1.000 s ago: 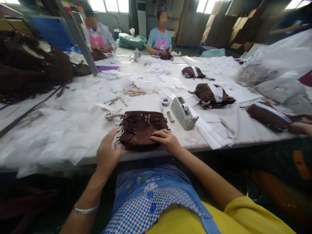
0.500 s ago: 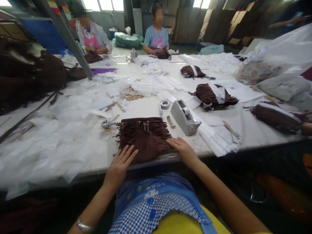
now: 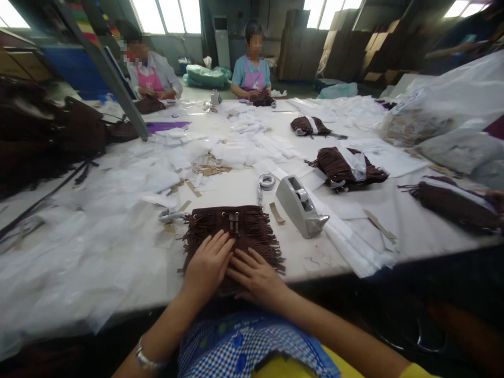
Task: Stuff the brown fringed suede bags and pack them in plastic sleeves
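A dark brown fringed bag lies flat at the table's near edge, with eyelets and a small tassel tie along its top. My left hand rests on the bag's middle, fingers stretched out. Beside it, almost touching, my right hand lies flat on the lower part, fingers spread. Between them they cover much of the bag's lower front. A grey tape dispenser stands to the right of the bag. Behind the bag is a wrapped, coiled strap, and a brown paper strip lies close by.
Thin white sheets cover the table's left side. Several wrapped brown bags lie to the right, near a large plastic sack. Dark bags are heaped at far left by a metal post. Two co-workers sit opposite.
My right hand has moved left from the bag's right-hand fringe onto its lower middle. My left hand has shifted inward and up the bag. The camera view has tilted slightly upward.
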A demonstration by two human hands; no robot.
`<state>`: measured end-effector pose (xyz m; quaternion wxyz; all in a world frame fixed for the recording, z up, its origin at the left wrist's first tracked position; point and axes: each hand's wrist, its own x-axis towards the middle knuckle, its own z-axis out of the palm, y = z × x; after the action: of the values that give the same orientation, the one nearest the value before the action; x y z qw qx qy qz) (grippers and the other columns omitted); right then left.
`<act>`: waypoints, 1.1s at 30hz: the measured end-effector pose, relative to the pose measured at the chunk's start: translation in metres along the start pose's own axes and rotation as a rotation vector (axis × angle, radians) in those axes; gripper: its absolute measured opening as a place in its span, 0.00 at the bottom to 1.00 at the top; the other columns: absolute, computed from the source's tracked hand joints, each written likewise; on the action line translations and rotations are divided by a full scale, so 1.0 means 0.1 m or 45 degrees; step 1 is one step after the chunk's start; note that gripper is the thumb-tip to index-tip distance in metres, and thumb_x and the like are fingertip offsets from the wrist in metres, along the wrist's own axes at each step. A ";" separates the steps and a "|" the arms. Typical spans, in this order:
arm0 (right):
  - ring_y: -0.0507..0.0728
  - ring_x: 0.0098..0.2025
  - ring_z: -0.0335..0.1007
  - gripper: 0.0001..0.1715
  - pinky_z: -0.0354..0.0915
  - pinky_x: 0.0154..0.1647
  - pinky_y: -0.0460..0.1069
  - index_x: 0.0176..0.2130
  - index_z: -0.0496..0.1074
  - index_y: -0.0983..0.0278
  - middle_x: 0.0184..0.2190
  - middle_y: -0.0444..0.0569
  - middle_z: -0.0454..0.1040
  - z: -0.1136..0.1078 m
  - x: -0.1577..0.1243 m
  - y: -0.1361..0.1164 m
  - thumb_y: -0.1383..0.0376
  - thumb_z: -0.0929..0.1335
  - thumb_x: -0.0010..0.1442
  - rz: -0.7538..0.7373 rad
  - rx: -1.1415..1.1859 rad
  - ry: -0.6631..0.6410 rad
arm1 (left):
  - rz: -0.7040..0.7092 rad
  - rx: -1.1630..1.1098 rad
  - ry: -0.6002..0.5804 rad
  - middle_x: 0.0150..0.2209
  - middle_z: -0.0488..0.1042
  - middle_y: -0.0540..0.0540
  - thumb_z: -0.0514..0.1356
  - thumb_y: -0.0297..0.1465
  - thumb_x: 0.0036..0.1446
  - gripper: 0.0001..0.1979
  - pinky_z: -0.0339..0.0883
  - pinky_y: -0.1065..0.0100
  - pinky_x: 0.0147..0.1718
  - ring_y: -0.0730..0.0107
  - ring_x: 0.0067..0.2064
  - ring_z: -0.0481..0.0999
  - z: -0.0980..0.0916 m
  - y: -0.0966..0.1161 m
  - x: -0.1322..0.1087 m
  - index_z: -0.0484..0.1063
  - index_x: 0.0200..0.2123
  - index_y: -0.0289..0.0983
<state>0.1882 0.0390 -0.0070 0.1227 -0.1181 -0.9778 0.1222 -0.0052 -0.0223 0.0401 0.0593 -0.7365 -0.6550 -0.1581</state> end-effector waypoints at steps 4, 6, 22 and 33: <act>0.61 0.68 0.54 0.28 0.54 0.67 0.59 0.63 0.64 0.56 0.64 0.47 0.65 0.05 -0.11 0.01 0.56 0.66 0.66 -0.022 0.032 0.079 | -0.009 0.082 -0.169 0.68 0.57 0.38 0.52 0.36 0.66 0.22 0.56 0.39 0.61 0.47 0.69 0.55 0.25 -0.07 -0.04 0.68 0.60 0.36; 0.58 0.64 0.62 0.20 0.62 0.61 0.55 0.59 0.69 0.55 0.59 0.44 0.71 0.06 -0.21 0.00 0.59 0.64 0.69 -0.071 0.081 0.091 | -0.032 0.079 -0.215 0.69 0.54 0.38 0.52 0.39 0.66 0.24 0.57 0.38 0.60 0.45 0.69 0.53 0.28 -0.03 -0.23 0.65 0.62 0.37; 0.50 0.22 0.72 0.13 0.69 0.22 0.43 0.41 0.69 0.63 0.30 0.45 0.77 -0.60 0.18 0.12 0.56 0.63 0.68 0.961 1.327 0.294 | -0.455 -0.154 -0.091 0.38 0.82 0.43 0.56 0.39 0.64 0.13 0.63 0.53 0.49 0.53 0.40 0.79 -0.37 0.12 0.17 0.79 0.38 0.40; 0.51 0.24 0.74 0.12 0.71 0.22 0.44 0.50 0.62 0.60 0.32 0.44 0.77 -0.32 0.52 0.33 0.59 0.60 0.69 0.894 1.364 0.452 | -1.000 -1.132 -0.097 0.27 0.79 0.49 0.64 0.42 0.56 0.14 0.66 0.70 0.28 0.64 0.29 0.80 0.06 0.01 0.52 0.65 0.37 0.40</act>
<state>0.1546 0.0903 0.0250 0.2766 -0.3707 -0.6503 0.6027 0.0016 0.0290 0.0506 -0.3412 -0.3983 -0.7512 -0.4009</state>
